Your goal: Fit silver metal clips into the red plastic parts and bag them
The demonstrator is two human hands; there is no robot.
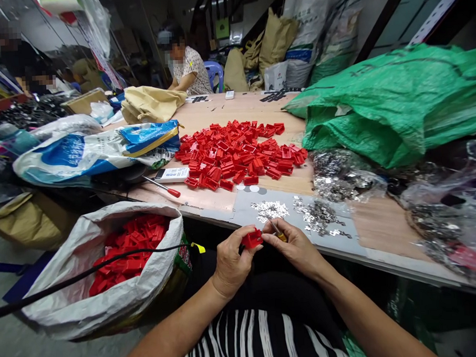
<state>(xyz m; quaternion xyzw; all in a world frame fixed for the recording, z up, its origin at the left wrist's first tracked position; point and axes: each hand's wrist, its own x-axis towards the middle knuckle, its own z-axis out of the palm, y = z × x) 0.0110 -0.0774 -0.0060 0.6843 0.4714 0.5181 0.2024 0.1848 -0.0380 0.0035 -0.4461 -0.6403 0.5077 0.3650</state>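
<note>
Between the thumb and fingers of my left hand (234, 257) is a small red plastic housing (251, 239), held above my lap at the table edge. My right hand (294, 244) grips a thin metal tool with a yellow handle (280, 236), its shaft pointing up and away. The right thumb and fingertip meet the right end of the housing; whether they pinch a small part there is hidden. Just beyond my hands, bright flat metal pieces (270, 211) lie on a grey sheet (242, 202), with a darker pile of metal pieces (318, 215) to their right.
A heap of red housings (237, 152) covers the table's middle. At left, an open white sack (42, 308) holds more. A red-handled screwdriver (173, 192) lies near a white box (177, 175). Green sacking (396, 103) and bagged metal parts (340, 174) occupy the right. Another person (191, 70) sits opposite.
</note>
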